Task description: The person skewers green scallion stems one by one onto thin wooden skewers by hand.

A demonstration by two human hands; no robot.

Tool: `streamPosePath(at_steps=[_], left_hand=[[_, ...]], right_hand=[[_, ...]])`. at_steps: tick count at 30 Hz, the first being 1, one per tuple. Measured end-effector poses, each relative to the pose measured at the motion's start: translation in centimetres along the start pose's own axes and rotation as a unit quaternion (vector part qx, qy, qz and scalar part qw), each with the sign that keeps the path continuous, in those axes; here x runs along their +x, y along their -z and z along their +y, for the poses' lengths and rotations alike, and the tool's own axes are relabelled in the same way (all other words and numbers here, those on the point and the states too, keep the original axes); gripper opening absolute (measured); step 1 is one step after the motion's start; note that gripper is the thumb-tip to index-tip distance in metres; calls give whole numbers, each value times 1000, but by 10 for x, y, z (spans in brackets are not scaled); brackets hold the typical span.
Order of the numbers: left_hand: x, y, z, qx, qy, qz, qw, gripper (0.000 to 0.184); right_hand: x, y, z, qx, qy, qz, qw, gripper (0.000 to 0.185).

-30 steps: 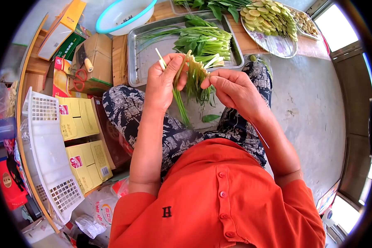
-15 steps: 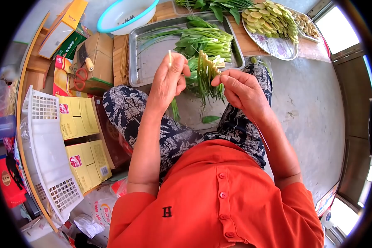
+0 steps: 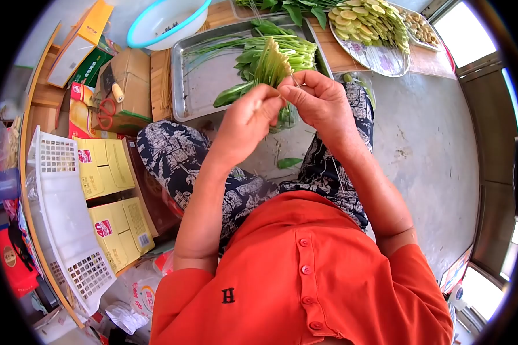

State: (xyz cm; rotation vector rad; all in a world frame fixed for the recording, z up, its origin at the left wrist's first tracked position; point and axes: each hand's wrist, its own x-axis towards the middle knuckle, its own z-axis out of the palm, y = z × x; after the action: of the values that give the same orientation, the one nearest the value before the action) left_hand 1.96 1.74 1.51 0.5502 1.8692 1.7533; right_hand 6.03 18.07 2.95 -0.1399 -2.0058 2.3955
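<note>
My right hand (image 3: 322, 109) pinches a thin skewer (image 3: 338, 175), whose long end runs back beneath my wrist. A row of leafy green stems (image 3: 272, 64) with pale cut ends is packed side by side just beyond my fingertips. My left hand (image 3: 248, 123) is closed against the right fingertips, gripping a leafy stem mostly hidden by the fingers. Greens hang below the joined hands. Behind them, a metal tray (image 3: 180, 95) holds more cut greens (image 3: 299, 52) and some long thin leaves.
A plate (image 3: 385, 66) of skewered slices stands at the back right. A white basin with a blue rim (image 3: 141, 37) is at the back left. Scissors (image 3: 106, 114), boxes (image 3: 106, 167) and a white plastic basket (image 3: 57, 215) are on the left. One loose leaf (image 3: 289, 163) lies on the floor.
My left hand has moved right and down, bringing its stem to my right fingertips. My right hand has risen slightly and moved left. The packed stems now stand higher, over the tray.
</note>
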Motion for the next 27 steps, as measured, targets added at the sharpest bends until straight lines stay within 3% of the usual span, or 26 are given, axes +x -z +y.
streamPosePath(at_steps=[4,8,10,14,27], left_hand=[[0,-1,-2,-105,-40,48,993,20],[4,-2,-7,-119,-55,39,991,18],[5,4,-9,-200,-43,76,976,17],[10,27,-15,-296,-29,110,948,15],[14,37,-12,-322,-33,144,935,20]], right_hand=[[3,6,2,-23,0,21,1000,14],[3,6,-1,-16,-11,16,1000,17],[-3,8,-5,-47,-4,25,999,20],[-17,16,-6,-69,-30,-37,997,22],[-33,6,-14,-76,-76,-111,988,20]])
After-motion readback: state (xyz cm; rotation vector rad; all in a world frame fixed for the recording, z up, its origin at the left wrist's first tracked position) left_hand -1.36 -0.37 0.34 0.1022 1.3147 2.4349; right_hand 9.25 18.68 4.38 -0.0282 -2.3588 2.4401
